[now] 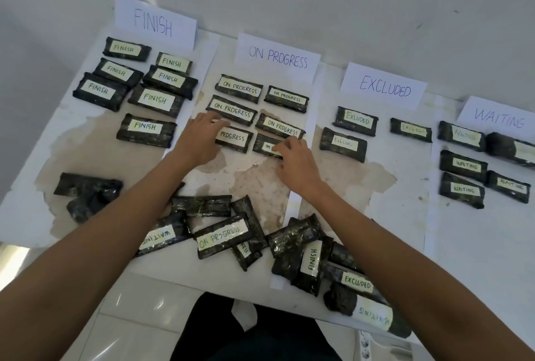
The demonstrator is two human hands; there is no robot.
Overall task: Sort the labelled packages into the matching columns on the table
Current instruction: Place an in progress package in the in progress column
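My left hand (pixel 199 140) hides the left end of one ON PROGRESS package (pixel 233 139); whether it grips or merely rests there I cannot tell. My right hand (pixel 295 162), fingers curled, pinches the neighbour package (pixel 265 145), its label half covered. Both glossy black-wrapped blocks lie in the ON PROGRESS column. Bare, peeling counter (pixel 254 181) lies just nearer, and an unsorted heap (pixel 223 237) crowds the near edge.

Arms outstretched, left grip (pixel 199 140) flat — right grip (pixel 292 158) pinching
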